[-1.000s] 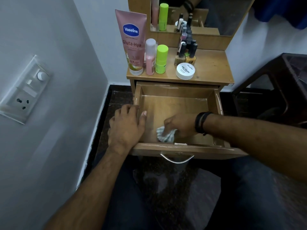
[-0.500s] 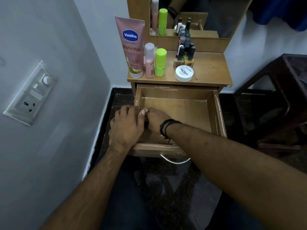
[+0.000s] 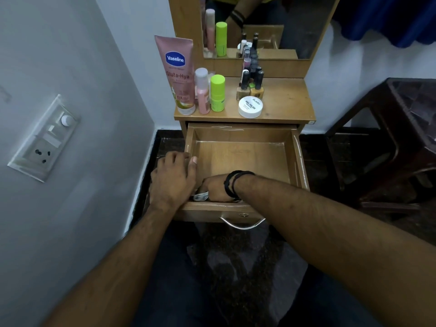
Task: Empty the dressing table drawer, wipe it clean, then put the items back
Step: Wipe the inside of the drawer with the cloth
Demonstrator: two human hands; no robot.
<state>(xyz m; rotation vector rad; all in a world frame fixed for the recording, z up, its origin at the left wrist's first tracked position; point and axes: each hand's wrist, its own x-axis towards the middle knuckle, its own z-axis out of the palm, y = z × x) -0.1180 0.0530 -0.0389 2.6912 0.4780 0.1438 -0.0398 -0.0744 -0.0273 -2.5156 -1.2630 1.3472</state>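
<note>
The wooden drawer (image 3: 299, 161) of the dressing table stands pulled out with nothing on its visible floor. My left hand (image 3: 173, 179) rests over the drawer's left wall near the front corner, thumb hooked inside. My right hand (image 3: 215, 188) is down in the front left corner, shut on a striped cloth (image 3: 201, 196) that peeks out beneath it. On the tabletop stand a pink Vaseline tube (image 3: 177, 74), a pink bottle (image 3: 202, 90), a green bottle (image 3: 217, 93), several nail polish bottles (image 3: 251, 81) and a white round jar (image 3: 250, 106).
A mirror (image 3: 271, 22) rises behind the tabletop. A grey wall with a switch panel (image 3: 46, 138) runs close on the left. A dark wooden stool (image 3: 389, 142) stands on the right. A metal handle (image 3: 243, 224) hangs on the drawer front above my knees.
My right hand swept the cloth from the drawer's front middle to the left wall, then drew back into the front left corner. My left hand stayed on the left wall.
</note>
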